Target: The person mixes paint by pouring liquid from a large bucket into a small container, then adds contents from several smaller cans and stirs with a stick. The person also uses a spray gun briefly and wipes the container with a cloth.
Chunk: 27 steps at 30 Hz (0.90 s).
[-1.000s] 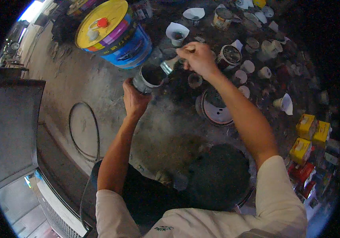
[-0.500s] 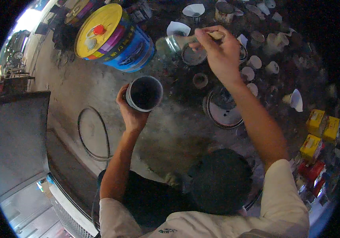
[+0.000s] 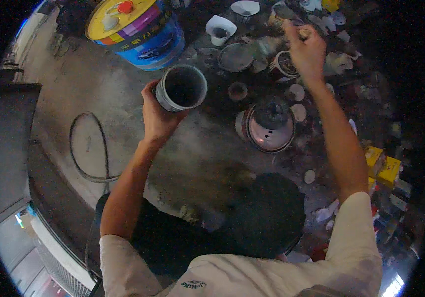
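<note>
My left hand [image 3: 160, 116] is wrapped round a pale plastic pot [image 3: 200, 90], its open mouth tilted toward me and its inside dark. The right hand [image 3: 307, 52] is raised at the far right, fingers pinched, above a small dark-mouthed tub [image 3: 286, 66]. From its grip shows the tan end of a brush handle [image 3: 303, 33]; the brush's head is blurred and hard to separate from the clutter behind. Beyond the pot stands a large blue bucket [image 3: 155, 47] with a yellow lid.
White paper cones [image 3: 221, 24], cups and a round shallow dish [image 3: 236, 57] crowd the far floor. A round pinkish lid or can [image 3: 274, 136] sits between my arms. Yellow boxes [image 3: 388, 171] lie at right, a looped hose [image 3: 74, 141] at left, beside a grey panel [image 3: 7, 148].
My right hand has moved right and away from me with the brush, which earlier pointed left over the dish. The left hand still holds the pot. The whole view has shifted.
</note>
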### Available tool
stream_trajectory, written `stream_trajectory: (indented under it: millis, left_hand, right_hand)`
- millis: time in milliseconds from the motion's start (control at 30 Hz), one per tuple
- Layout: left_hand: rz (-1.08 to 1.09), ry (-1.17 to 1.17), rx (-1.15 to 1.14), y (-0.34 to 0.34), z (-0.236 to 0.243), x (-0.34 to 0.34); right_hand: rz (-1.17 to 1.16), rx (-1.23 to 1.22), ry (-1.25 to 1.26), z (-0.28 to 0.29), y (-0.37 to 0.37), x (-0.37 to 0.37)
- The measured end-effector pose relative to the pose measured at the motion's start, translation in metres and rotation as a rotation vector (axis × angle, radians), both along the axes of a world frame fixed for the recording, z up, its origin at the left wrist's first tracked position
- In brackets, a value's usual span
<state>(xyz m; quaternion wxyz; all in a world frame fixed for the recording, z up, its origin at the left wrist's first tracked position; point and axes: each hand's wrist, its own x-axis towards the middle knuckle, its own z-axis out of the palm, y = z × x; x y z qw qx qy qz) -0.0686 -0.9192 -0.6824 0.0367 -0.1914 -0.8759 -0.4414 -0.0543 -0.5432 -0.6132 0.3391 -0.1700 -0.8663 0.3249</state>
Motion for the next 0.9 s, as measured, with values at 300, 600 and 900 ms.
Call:
stream_trajectory:
  millis: [300,600,900]
  left_hand:
    - [-0.067,-0.130,-0.005,0.024,-0.007,0.005]
    - [0.094,-0.051,0.052,-0.009,-0.012,-0.031]
    - [0.162,-0.013,0.058,-0.032,0.009,-0.050]
  right_hand:
    - [0.502,0.513,-0.723,-0.028,0.003,0.094]
    - [0.528,0.658,-1.269,-0.025,-0.052,0.089]
    - [0.361,0.486,-0.895,-0.010,-0.013,0.050]
